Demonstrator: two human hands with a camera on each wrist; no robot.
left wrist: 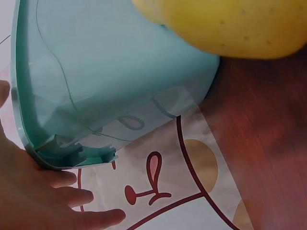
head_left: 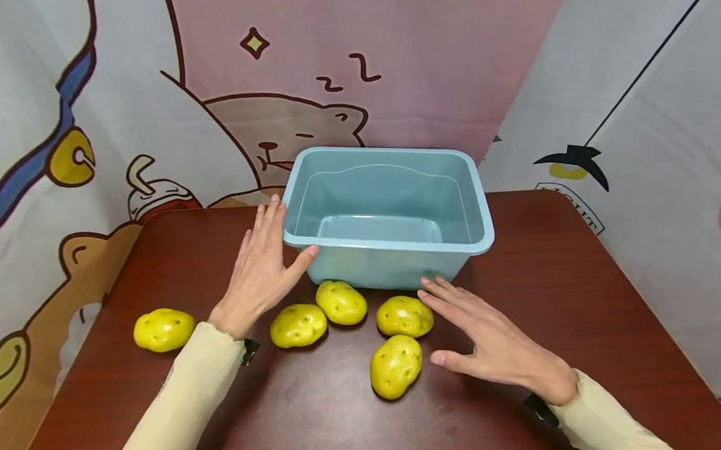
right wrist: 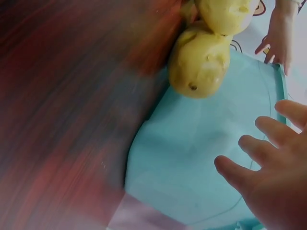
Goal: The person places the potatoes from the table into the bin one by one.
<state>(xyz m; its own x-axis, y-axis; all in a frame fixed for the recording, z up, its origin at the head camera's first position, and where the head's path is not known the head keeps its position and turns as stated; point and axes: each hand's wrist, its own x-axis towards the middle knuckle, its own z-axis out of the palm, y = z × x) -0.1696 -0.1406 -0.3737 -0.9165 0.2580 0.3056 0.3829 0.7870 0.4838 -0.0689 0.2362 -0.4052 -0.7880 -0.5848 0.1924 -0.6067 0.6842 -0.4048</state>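
Observation:
A light blue plastic bin [head_left: 389, 246] stands at the back of the table with nothing inside it. My left hand [head_left: 260, 269] is at the bin's left front corner, fingers straight along the outside and thumb over the rim; the left wrist view shows this hand [left wrist: 53, 196] right at the rim. My right hand [head_left: 488, 334] hovers in front of the bin's right part, fingers stretched and holding nothing. Just left of it are two yellow potatoes, one [head_left: 405, 316] behind the other [head_left: 396, 367]. Two more potatoes, one [head_left: 341, 302] close to the bin and one [head_left: 298, 326] beside it, lie near my left hand.
A single potato [head_left: 164, 330] lies apart at the table's left side, left of my left forearm. The dark red-brown table [head_left: 323, 420] ends right behind the bin, where a printed cartoon cloth [head_left: 436, 48] hangs.

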